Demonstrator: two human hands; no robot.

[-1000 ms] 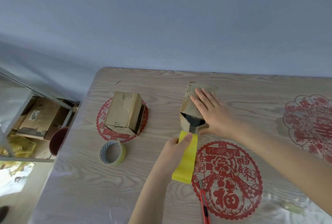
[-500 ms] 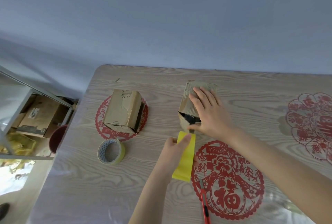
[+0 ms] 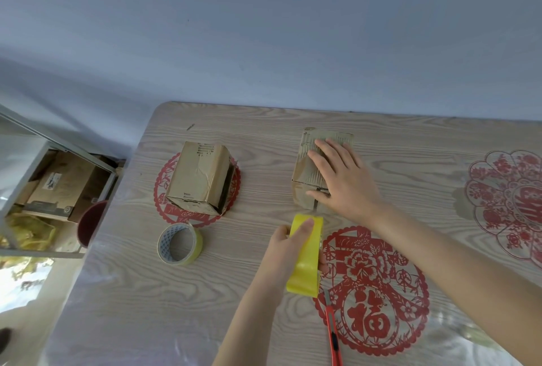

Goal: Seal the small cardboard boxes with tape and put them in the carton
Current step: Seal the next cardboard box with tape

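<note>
Right hand (image 3: 344,179) lies flat, fingers straight, on the small cardboard box (image 3: 306,157) mid-table. Left hand (image 3: 284,252) grips a yellow tape roll (image 3: 305,266) just nearer. Left: second box (image 3: 199,178), spare tape roll (image 3: 179,244). Near: red utility knife (image 3: 334,333) on a 福 paper-cut (image 3: 370,323).

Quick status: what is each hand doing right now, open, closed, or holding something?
Left hand: grips the yellow tape roll.
Right hand: open, fingers flat, pressing on the small cardboard box.
</note>
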